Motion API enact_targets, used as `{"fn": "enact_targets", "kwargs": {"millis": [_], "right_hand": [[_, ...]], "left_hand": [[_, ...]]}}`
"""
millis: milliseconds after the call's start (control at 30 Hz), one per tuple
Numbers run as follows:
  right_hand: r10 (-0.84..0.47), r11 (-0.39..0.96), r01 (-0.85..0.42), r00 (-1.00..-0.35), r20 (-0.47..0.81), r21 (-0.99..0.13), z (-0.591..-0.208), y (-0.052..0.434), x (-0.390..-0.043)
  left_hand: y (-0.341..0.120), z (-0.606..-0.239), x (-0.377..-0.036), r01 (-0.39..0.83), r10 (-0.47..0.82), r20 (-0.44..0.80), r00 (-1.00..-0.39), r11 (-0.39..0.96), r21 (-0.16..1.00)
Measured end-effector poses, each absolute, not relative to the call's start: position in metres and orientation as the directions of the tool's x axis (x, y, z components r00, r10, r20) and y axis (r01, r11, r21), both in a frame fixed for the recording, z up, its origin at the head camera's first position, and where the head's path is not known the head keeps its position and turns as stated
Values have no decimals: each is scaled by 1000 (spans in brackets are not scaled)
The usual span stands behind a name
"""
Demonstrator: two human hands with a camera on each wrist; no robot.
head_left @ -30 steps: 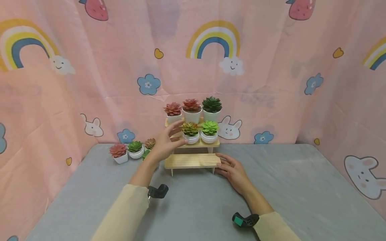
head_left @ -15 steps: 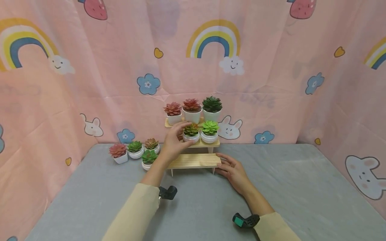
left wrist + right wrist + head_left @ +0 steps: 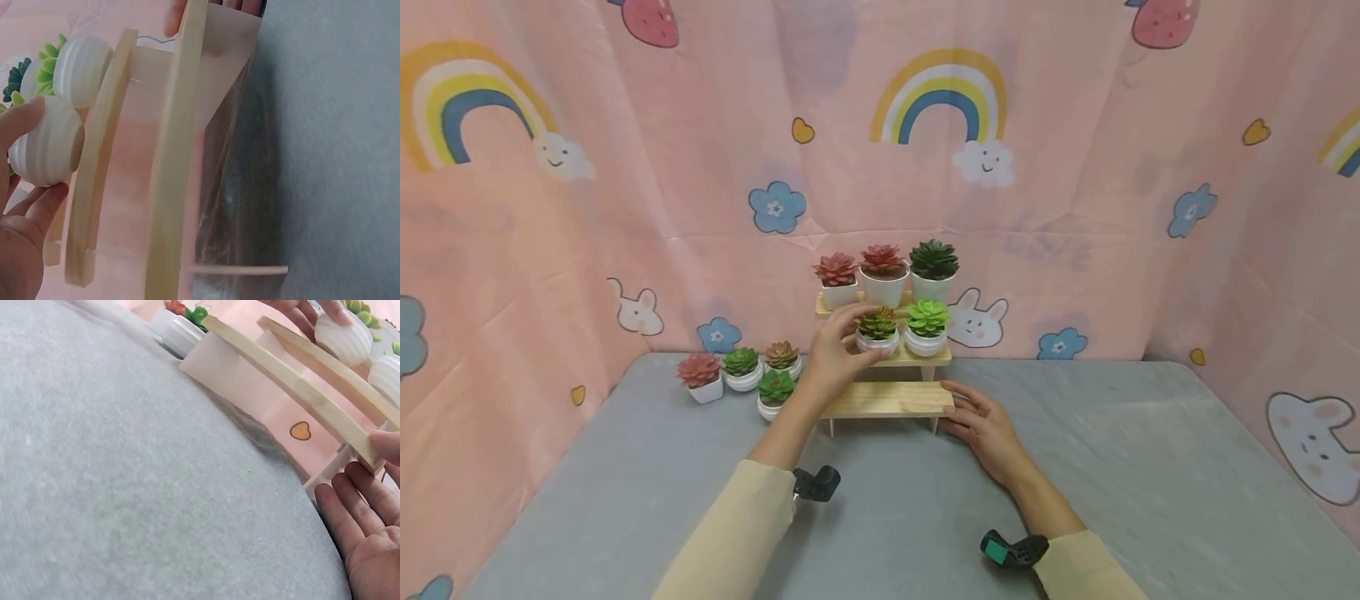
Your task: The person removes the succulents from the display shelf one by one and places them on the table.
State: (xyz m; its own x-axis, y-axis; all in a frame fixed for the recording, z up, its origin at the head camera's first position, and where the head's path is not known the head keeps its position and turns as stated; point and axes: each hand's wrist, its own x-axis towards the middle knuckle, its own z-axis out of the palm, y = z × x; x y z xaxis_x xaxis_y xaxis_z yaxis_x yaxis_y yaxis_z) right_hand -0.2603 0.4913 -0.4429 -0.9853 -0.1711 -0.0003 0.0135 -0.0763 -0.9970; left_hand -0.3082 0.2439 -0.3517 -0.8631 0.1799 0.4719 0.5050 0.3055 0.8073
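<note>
My left hand (image 3: 835,354) pinches a white ribbed pot (image 3: 47,140) between thumb and fingers. Its succulent (image 3: 877,322) has green leaves with reddish-yellow tips, and the pot stands close over the left-centre of the wooden middle shelf (image 3: 898,360). To its right on that shelf sits a bright green potted succulent (image 3: 927,325). Down at the right end of the bottom shelf (image 3: 887,400), my right hand (image 3: 988,433) grips the board, thumb on top and fingers below, as the right wrist view shows.
On the top tier stand two red succulents (image 3: 837,279) (image 3: 883,275) and a dark green one (image 3: 933,271). Several more potted succulents (image 3: 742,371) cluster on the grey tabletop (image 3: 880,517) left of the stand. A pink printed curtain (image 3: 1060,125) hangs close behind.
My left hand has moved right and taken hold of the pot with the reddish-tipped succulent. The right hand has stayed at the bottom shelf's end. The head view has shifted slightly.
</note>
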Motion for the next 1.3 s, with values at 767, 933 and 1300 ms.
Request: {"fn": "enact_targets", "kwargs": {"millis": [767,933,1300], "right_hand": [[-160,-33,14,-987,-9,-999,-442,493,-260],[-163,-34,11,-987,-6,-999,-442,494,-261],[-165,-33,8,-986,-3,-999,-442,494,-260]], "left_hand": [[153,-355,-250,514,-40,570,-821,386,767],[132,-363,-245,479,-109,562,-820,405,779],[103,-386,-238,393,-265,477,-838,314,864]]}}
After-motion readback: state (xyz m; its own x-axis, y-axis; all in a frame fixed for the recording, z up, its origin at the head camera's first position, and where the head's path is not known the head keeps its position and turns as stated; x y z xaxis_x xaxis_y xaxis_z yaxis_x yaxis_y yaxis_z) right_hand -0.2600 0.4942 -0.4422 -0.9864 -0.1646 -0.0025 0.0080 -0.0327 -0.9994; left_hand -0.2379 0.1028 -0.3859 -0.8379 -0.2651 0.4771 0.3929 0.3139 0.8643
